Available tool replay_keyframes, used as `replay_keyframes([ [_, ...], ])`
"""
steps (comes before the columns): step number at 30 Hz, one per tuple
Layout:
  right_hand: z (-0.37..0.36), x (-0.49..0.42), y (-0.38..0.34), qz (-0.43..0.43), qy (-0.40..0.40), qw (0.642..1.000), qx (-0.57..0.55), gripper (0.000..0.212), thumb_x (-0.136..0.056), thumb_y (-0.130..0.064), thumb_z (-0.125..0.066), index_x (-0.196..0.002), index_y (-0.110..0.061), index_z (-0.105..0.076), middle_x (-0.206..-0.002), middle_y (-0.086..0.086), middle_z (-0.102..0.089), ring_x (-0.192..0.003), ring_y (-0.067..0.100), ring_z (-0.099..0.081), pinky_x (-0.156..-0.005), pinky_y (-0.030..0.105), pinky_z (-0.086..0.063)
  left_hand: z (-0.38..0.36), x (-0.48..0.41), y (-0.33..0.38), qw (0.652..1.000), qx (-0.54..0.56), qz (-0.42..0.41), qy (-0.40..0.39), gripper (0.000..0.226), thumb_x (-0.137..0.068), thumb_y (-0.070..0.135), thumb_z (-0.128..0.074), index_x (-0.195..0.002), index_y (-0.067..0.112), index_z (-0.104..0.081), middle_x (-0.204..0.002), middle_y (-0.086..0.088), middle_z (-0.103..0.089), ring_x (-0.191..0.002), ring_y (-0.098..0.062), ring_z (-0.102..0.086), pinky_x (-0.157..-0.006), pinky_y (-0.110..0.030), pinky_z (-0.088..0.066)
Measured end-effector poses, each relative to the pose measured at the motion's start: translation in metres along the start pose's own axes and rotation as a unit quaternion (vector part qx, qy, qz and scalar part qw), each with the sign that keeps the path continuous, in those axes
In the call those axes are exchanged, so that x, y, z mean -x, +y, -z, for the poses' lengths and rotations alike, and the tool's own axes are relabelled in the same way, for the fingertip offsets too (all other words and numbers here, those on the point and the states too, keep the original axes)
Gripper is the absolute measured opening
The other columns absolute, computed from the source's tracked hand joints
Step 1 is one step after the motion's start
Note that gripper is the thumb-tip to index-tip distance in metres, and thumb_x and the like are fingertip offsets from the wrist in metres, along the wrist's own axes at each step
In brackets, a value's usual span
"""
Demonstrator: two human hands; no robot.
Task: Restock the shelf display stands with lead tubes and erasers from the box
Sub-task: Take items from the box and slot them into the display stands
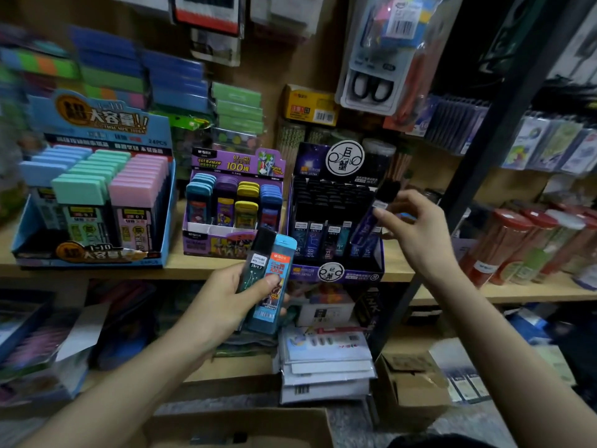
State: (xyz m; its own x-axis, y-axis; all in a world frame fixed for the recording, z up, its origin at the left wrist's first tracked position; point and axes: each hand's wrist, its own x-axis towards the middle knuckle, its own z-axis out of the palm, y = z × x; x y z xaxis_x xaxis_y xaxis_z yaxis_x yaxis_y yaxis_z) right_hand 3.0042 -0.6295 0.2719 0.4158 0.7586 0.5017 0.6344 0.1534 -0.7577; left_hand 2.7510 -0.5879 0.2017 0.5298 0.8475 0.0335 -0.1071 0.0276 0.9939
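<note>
Head view. On the wooden shelf [190, 266] three display stands are noted: a blue stand [97, 130] at the left printed "1-10" and "24PCS", a purple stand [226, 244] in the middle printed "ULTRAMAN" and "100", and a black stand [323, 202] at the right. Two lead tubes are gripped upright in the left hand [226, 295] in front of the purple stand: a dark tube [258, 253] labelled "2B/0.7" and a blue tube [280, 260]. A black-capped purple tube [366, 226] is pinched, tilted, between thumb and fingertips of the raised right hand [420, 234], over the black stand's right side. A cardboard box [258, 428] is seen nearest.
</note>
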Motion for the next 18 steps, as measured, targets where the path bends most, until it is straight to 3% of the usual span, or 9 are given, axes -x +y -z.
replay_keyframes([
  [6,-0.02,-0.002,0.026,0.008,-0.074,0.996,0.038,0.014,-0.089,-0.019,-0.062,-0.081,-0.023,-0.052,-0.083,0.003,-0.062,-0.082,0.025,-0.064,-0.074,0.047,-0.055,-0.001,-0.002,-0.001,1.0,-0.011,-0.006,0.008,0.029,-0.076,0.031,-0.061,-0.101,0.017,-0.064,-0.084,-0.005,-0.075,-0.074,-0.019,-0.073,-0.057,-0.02,-0.054],
  [9,-0.019,-0.007,0.032,0.02,-0.102,0.993,0.058,0.005,-0.09,-0.016,-0.06,-0.091,-0.013,-0.056,-0.086,0.004,-0.064,-0.082,0.023,-0.065,-0.071,0.04,-0.057,-0.002,-0.002,-0.001,1.0,-0.003,-0.001,0.011,0.022,-0.08,0.027,-0.06,-0.099,0.018,-0.065,-0.082,-0.005,-0.075,-0.073,-0.019,-0.072,-0.056,-0.019,-0.054],
  [12,-0.015,-0.011,0.031,0.009,-0.132,0.991,0.029,0.012,-0.09,-0.011,-0.06,-0.082,-0.02,-0.056,-0.077,-0.007,-0.061,-0.076,0.015,-0.065,-0.064,0.025,-0.056,-0.003,-0.002,-0.003,1.0,0.002,0.004,0.011,0.015,-0.084,0.022,-0.06,-0.098,0.017,-0.065,-0.081,-0.005,-0.075,-0.071,-0.018,-0.072,-0.054,-0.018,-0.053],
  [15,-0.017,-0.012,0.031,-0.002,-0.17,0.985,0.034,0.021,-0.089,-0.012,-0.061,-0.073,-0.023,-0.054,-0.075,-0.002,-0.06,-0.076,0.016,-0.063,-0.064,0.026,-0.056,-0.005,-0.003,-0.004,1.0,0.002,0.004,0.015,0.015,-0.085,0.021,-0.059,-0.099,0.016,-0.064,-0.081,-0.005,-0.075,-0.071,-0.018,-0.072,-0.054,-0.018,-0.053],
  [18,-0.024,-0.01,0.036,-0.019,-0.153,0.986,0.068,0.012,-0.088,-0.016,-0.063,-0.079,-0.009,-0.061,-0.08,0.01,-0.066,-0.08,0.026,-0.066,-0.07,0.037,-0.057,-0.005,-0.005,-0.005,1.0,-0.003,0.001,0.022,0.017,-0.085,0.022,-0.059,-0.1,0.015,-0.064,-0.081,-0.005,-0.075,-0.071,-0.019,-0.072,-0.055,-0.02,-0.054],
])
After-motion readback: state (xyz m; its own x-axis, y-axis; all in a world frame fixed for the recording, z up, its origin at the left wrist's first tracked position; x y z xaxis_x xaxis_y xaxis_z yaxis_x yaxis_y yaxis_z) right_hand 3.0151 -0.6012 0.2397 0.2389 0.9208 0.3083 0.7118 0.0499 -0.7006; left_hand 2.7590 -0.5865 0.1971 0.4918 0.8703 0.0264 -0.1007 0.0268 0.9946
